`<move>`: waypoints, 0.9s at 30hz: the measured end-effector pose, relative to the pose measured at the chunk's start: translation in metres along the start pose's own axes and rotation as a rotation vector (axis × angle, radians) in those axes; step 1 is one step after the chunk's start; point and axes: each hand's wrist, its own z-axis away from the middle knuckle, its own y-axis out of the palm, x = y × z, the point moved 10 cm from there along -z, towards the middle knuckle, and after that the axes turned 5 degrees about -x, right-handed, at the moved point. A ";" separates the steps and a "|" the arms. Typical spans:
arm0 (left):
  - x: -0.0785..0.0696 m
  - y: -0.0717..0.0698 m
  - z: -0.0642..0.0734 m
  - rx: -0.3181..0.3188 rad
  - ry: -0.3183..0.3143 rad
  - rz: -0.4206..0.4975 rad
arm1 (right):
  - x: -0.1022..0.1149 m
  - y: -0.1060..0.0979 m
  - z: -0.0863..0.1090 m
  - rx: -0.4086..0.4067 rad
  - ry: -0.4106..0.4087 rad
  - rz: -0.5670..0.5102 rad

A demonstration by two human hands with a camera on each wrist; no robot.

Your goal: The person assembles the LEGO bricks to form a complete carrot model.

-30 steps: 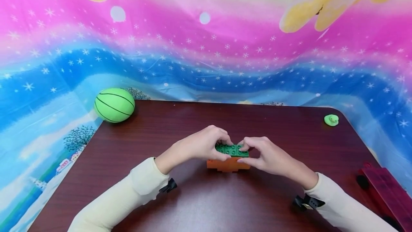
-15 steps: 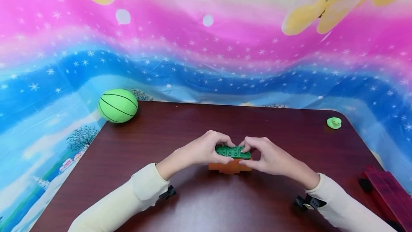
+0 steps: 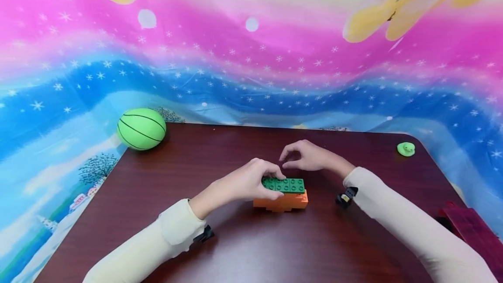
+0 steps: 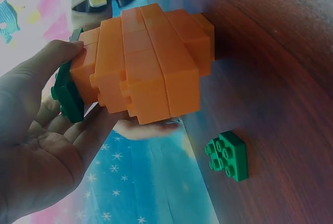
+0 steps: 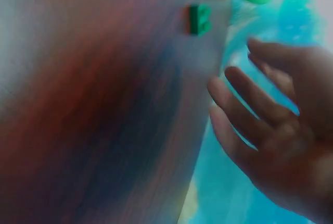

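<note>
In the middle of the table stands a stack of orange toy building bricks (image 3: 288,202), topped by a row of green studded bricks (image 3: 291,185). My left hand (image 3: 247,180) grips the stack's left end near the top, thumb on the near side and fingers behind. The left wrist view shows the orange layers (image 4: 156,67) stepping in toward both ends. Just beyond the stack, my right hand (image 3: 308,156) hovers with loosely curved fingers and nothing in them. Loose green bricks (image 4: 234,156) lie on the table; two green bricks (image 5: 199,20) appear blurred in the right wrist view.
A green ball (image 3: 141,129) sits at the table's far left corner. A small green toy duck (image 3: 406,149) is near the far right corner. At the right edge lies a dark red wheeled toy (image 3: 469,230). Printed cloth (image 3: 251,64) hangs behind the table.
My right hand has let go of the stack's right end and moved up and away behind it, uncovering the right-hand bricks. My left hand keeps its grip.
</note>
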 end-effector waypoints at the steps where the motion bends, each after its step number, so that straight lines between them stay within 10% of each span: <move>1: -0.001 0.000 -0.001 0.001 0.008 0.004 | -0.003 0.005 -0.004 0.043 0.012 0.005; 10: -0.001 -0.001 -0.003 0.008 -0.006 0.010 | -0.002 0.035 -0.034 0.193 -0.035 0.121; 27: 0.002 0.000 -0.002 0.018 -0.009 0.012 | -0.004 0.037 -0.030 0.156 0.007 0.248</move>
